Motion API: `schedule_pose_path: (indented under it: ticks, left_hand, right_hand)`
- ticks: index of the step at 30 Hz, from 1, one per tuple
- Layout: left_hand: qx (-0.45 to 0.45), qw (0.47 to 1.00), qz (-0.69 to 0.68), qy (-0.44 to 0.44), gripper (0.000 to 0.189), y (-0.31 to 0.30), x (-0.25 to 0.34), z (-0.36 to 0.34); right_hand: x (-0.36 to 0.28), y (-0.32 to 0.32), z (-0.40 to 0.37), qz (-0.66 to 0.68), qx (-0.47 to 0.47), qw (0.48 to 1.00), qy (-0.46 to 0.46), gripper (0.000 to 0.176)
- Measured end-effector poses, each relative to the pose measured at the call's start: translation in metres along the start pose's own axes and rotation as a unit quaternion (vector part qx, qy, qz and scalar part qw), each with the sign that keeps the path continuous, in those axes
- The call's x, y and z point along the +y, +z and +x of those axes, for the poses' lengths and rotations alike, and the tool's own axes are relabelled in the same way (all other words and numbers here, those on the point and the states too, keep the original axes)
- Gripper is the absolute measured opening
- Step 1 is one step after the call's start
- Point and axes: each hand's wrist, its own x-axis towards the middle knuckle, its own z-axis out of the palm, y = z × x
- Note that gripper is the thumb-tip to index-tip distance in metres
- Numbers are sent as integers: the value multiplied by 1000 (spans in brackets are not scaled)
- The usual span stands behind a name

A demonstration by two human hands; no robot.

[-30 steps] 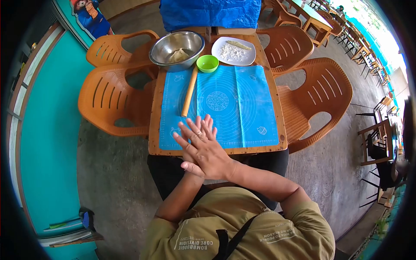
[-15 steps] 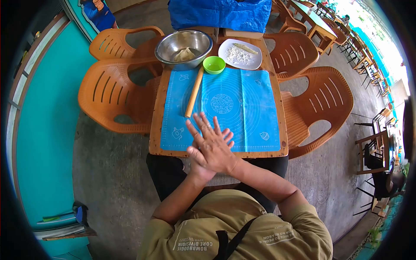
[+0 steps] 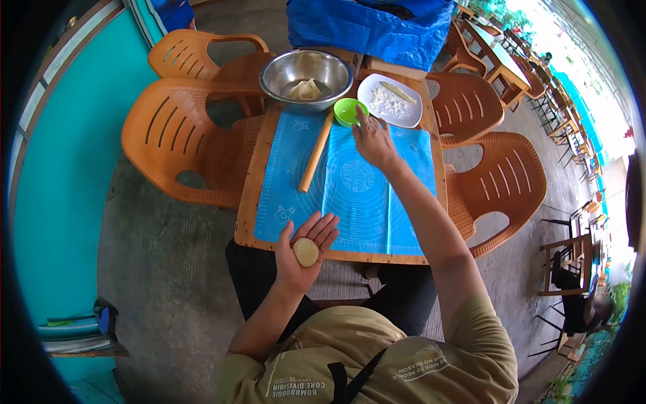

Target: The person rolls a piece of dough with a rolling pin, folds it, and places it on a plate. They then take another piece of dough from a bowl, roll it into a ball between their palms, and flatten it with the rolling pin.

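Note:
My left hand [image 3: 299,266] is palm up over the near edge of the table, fingers stretched out, with a flattened round of dough [image 3: 305,252] resting on the palm. My right hand [image 3: 374,138] reaches forward across the blue baking mat [image 3: 410,175], fingers apart, its fingertips at the right rim of a small green bowl [image 3: 346,116]. A wooden rolling pin [image 3: 316,156] lies on the mat's left half, its far end beside the bowl. More dough [image 3: 305,89] sits in a steel mixing bowl [image 3: 272,87] at the far left.
A white plate [image 3: 416,113] behind my right hand holds white flour and a pale, long strip. Blue plastic sheeting [image 3: 370,34] stands at the table's far end. Orange chairs [image 3: 168,135] flank the wooden table [image 3: 250,219] on both sides.
My hands were pressed together over the mat's near edge; they have parted. The right has gone forward to the green bowl. The left has turned palm up, showing the dough round.

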Motion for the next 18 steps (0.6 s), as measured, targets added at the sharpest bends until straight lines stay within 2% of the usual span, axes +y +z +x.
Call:
schedule_pose_path:
  ticks: [2, 3, 5, 8, 9, 13, 14, 16, 18]
  left_hand:
    - [1, 1000, -28, 4, 65, -9, 7, -4]
    - [1, 999, -33, 10, 65, -12, 11, -6]
    - [14, 1000, -14, 23, 64, -16, 19, -11]
    - [19, 999, -5, 43, 64, -25, 28, -12]
    - [23, 999, -9, 45, 64, -26, 31, -13]
    - [15, 999, -5, 46, 64, -29, 39, -9]
    - [11, 999, 0, 45, 64, -29, 39, -8]
    - [15, 999, -1, 41, 63, -28, 39, -5]
    - [18, 999, -3, 39, 63, -28, 38, -4]
  right_hand:
    - [23, 20, 24, -83, -23, 996, -21, 61]
    - [29, 26, 32, -83, -26, 996, -28, 61]
    - [36, 38, 44, -76, -96, 991, -45, 65]
    - [41, 57, 56, -98, -116, 987, -55, 67]
    - [40, 59, 59, -116, -155, 980, -38, 69]
    - [38, 59, 64, -133, -191, 972, -24, 67]
    - [37, 57, 62, -133, -192, 972, -23, 67]
    - [43, 59, 59, -114, -83, 985, -96, 63]
    - [47, 57, 63, -90, -54, 992, -64, 59]
